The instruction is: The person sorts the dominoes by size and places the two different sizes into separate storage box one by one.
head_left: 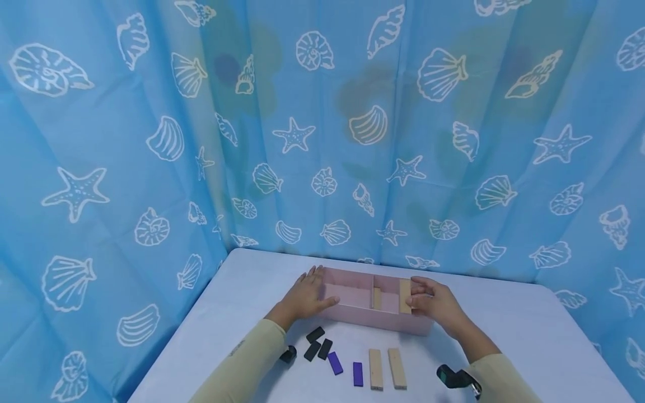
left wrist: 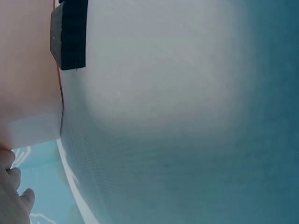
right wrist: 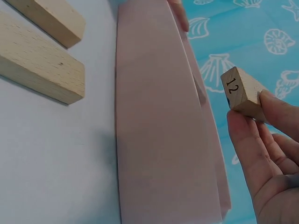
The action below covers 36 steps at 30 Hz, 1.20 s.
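Observation:
A pink box (head_left: 373, 320) with a divider (head_left: 373, 291) stands on the white table. My right hand (head_left: 435, 302) pinches a wooden block (head_left: 405, 295) above the box's right end. In the right wrist view, thumb and fingers grip that wooden block (right wrist: 245, 93), and its end face reads "12". Another wooden block (head_left: 377, 298) lies inside the right compartment, beside the divider. My left hand (head_left: 304, 295) rests on the box's left end with fingers extended and thumb out towards the front wall. Only some fingertips (left wrist: 14, 175) show in the left wrist view.
In front of the box lie two wooden blocks (head_left: 375, 369), two purple blocks (head_left: 358, 374) and several black blocks (head_left: 312, 351). A blue shell-patterned curtain (head_left: 322, 140) hangs behind and along the sides of the table (head_left: 201, 347).

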{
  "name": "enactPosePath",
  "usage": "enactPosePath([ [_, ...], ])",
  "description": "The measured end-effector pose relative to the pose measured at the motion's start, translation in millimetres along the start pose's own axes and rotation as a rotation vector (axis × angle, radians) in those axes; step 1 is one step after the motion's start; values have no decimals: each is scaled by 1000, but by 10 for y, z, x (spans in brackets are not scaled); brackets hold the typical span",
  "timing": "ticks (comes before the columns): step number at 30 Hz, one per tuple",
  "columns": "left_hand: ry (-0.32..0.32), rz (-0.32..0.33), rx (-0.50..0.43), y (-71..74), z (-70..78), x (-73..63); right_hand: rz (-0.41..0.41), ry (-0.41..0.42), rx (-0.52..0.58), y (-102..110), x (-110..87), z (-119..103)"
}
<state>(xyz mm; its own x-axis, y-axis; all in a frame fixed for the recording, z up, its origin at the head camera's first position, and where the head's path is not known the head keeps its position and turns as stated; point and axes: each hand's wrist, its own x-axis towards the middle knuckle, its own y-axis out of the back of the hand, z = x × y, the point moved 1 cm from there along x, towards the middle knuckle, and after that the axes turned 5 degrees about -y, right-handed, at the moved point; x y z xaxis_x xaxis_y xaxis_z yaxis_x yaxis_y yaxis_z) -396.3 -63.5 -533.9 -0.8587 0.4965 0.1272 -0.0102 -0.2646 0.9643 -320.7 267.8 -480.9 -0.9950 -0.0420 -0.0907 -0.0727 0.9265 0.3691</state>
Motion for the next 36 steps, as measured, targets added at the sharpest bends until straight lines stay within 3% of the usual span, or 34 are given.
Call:
enactPosePath([
  [14,-8,2,-13,27,40,-5,1,-70,-16,-107,339,49],
  [26,12,4,-29,20,33,-23,14,-182,-102,-248,507,108],
  [36,7,5,-22,12,29,-19,19,-227,-152,-335,624,155],
])
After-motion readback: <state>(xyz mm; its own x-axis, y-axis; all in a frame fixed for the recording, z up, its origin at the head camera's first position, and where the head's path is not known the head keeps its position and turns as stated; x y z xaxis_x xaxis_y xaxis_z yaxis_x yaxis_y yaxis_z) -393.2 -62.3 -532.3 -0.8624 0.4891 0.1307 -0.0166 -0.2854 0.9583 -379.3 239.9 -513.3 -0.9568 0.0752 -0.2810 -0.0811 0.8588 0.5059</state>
